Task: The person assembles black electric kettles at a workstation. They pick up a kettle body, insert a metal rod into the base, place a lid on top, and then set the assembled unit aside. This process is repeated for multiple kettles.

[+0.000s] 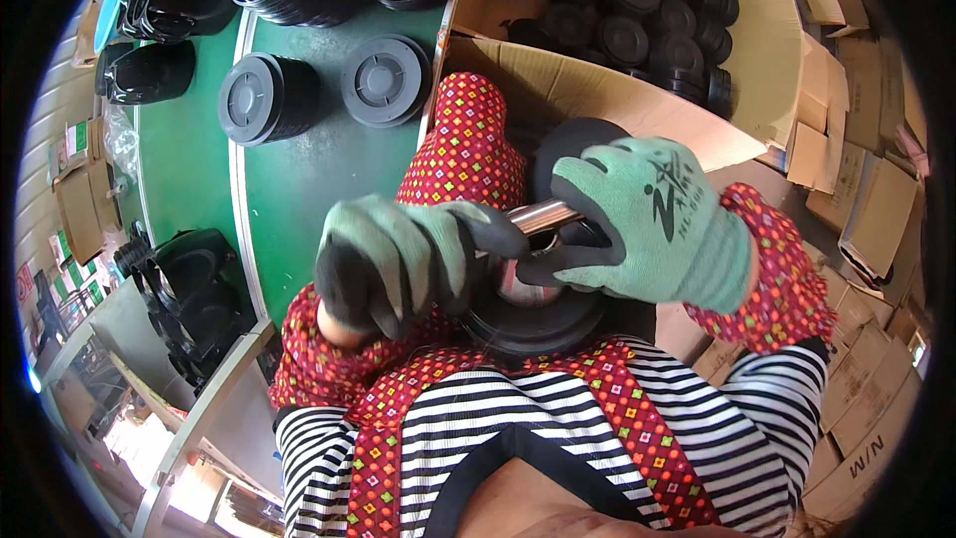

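Observation:
Both my hands wear green knitted gloves with dark coated palms and meet in front of my chest. Between them is a short shiny metal tube point(544, 218). My right hand point(647, 224) grips it, thumb and fingers closing from the right. Curled into a loose fist, my left hand point(403, 259) has its foremost fingers pressed at the tube's left end; whatever lies inside the fist is hidden. Just below the tube shows a small reddish and silver part point(526, 289), partly covered by my fingers. Under that, a round black disc point(538, 327) rests close to my body.
A green-topped table point(184, 174) at left carries a stack of black discs point(264, 100), a single disc point(386, 82) and glossy black housings point(149, 73). Ahead right, an open cardboard box point(617, 90) holds several black round parts. Flattened cartons point(856, 199) lie at far right.

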{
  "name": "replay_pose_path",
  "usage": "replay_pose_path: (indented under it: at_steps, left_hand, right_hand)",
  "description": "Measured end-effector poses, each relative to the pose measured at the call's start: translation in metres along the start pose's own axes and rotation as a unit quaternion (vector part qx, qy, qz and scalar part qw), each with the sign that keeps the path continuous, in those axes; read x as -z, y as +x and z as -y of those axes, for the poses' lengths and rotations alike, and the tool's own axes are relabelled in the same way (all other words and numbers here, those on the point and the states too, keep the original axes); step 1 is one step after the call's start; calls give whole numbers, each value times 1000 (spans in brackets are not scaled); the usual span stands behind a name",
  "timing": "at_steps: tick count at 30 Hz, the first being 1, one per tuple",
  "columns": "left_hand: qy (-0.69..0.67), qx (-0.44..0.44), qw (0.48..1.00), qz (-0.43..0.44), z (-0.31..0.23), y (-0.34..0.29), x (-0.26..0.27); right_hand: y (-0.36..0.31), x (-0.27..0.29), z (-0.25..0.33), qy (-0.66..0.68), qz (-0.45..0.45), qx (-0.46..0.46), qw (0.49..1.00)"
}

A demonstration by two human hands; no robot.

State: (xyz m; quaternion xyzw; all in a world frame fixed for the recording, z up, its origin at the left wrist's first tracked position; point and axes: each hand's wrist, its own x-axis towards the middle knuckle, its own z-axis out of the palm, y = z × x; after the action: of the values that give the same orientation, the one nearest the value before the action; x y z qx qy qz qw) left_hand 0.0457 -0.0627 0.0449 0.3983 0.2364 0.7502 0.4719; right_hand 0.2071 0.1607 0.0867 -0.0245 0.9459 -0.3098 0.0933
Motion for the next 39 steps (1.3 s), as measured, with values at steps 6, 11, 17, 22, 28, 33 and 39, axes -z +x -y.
replay_pose_path:
  at_steps: [6,11,17,22,28,33,39]
  left_hand:
    - [-122,-13,978,-168,22,-13,-5]
    - [208,94,944,-237,-2,-19,-10]
    - [302,292,863,-282,-77,-26,-29]
    - [439,192,773,-416,-50,-133,9]
    - [340,145,773,-516,19,-284,53]
    - [677,137,594,-412,-9,-254,20]
    - [576,10,785,-229,-59,-181,-77]
  right_hand:
    - [-6,16,36,-47,49,-127,990]
    - [7,3,12,-25,-95,-18,995]
    - [39,-6,27,1,-224,93,970]
    - [-8,-17,16,195,-131,71,969]
    - [-46,-62,28,193,-171,108,960]
    - [-20,-62,33,354,-304,24,884]
    - [58,-35,69,649,-266,-41,711]
